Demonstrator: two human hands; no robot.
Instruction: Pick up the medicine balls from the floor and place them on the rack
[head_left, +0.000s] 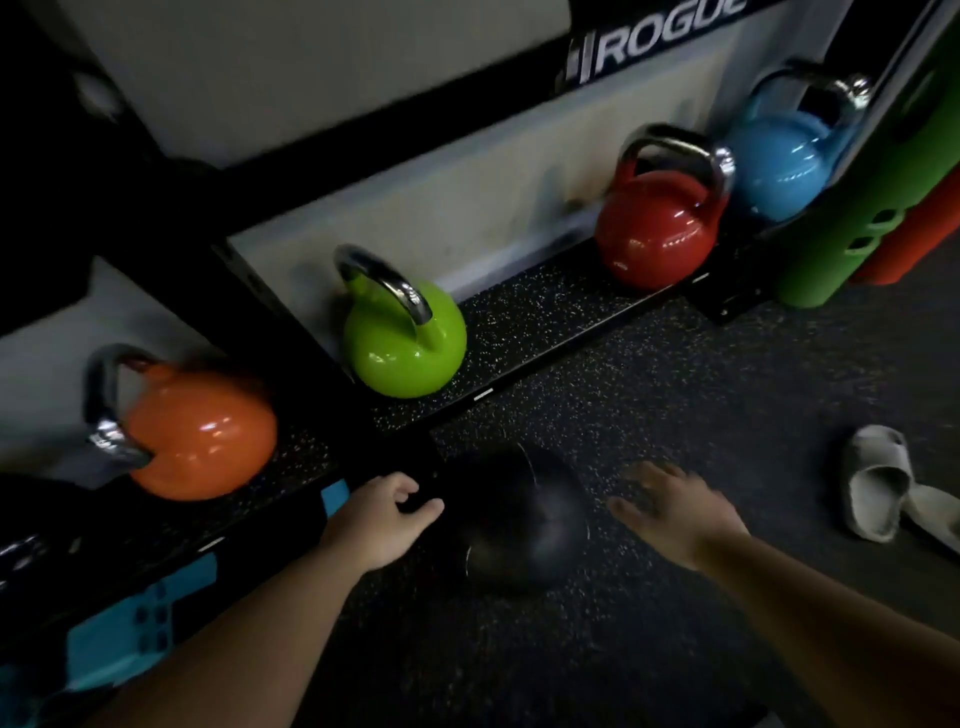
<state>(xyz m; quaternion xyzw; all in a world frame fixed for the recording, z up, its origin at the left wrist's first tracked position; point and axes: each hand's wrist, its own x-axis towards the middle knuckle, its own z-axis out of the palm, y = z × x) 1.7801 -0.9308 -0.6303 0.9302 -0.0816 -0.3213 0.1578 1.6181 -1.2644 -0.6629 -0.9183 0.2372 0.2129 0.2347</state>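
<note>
A black medicine ball (524, 525) lies on the dark speckled rubber floor, just in front of the rack's low shelf (524, 322). My left hand (382, 519) hovers at the ball's left side, fingers apart and curled toward it, holding nothing. My right hand (675, 512) is to the right of the ball, a short gap away, fingers spread, blurred by motion. Neither hand touches the ball as far as I can see.
On the low shelf stand an orange kettlebell (202, 431), a green kettlebell (405, 338), a red kettlebell (657, 228) and a blue kettlebell (779, 161). Green and red pads (857, 218) lean at right. Pale slippers (883, 483) lie on the floor. A blue-and-black object (140, 629) sits at lower left.
</note>
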